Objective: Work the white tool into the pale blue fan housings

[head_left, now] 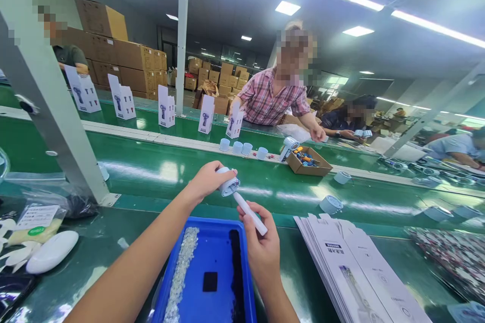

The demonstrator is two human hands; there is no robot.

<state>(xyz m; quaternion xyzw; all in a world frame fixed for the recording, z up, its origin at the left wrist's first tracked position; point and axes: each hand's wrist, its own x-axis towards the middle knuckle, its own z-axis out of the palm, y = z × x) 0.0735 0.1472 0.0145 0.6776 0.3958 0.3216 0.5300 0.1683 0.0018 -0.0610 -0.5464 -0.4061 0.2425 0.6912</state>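
Note:
My left hand [209, 179] is closed round a light-blue round housing [229, 185], tilted so its open end faces down and to the right. A white rod-shaped tool [250, 213] lies in my right hand [262, 239], its fingers wrapped round it. The tool's upper tip meets the lower edge of the housing; whether it goes inside I cannot tell. Below both hands sits a blue tray [197, 275] with clear small pieces along its left side, black bits along its right and a black square in the middle.
A stack of flat printed boxes [341, 257] lies at right. Across the green conveyor [182, 181] stand several upright boxes [205, 115], light-blue rings [237, 147] and a carton of small parts [310, 164]. A metal post [60, 86] rises at left. Co-workers sit opposite.

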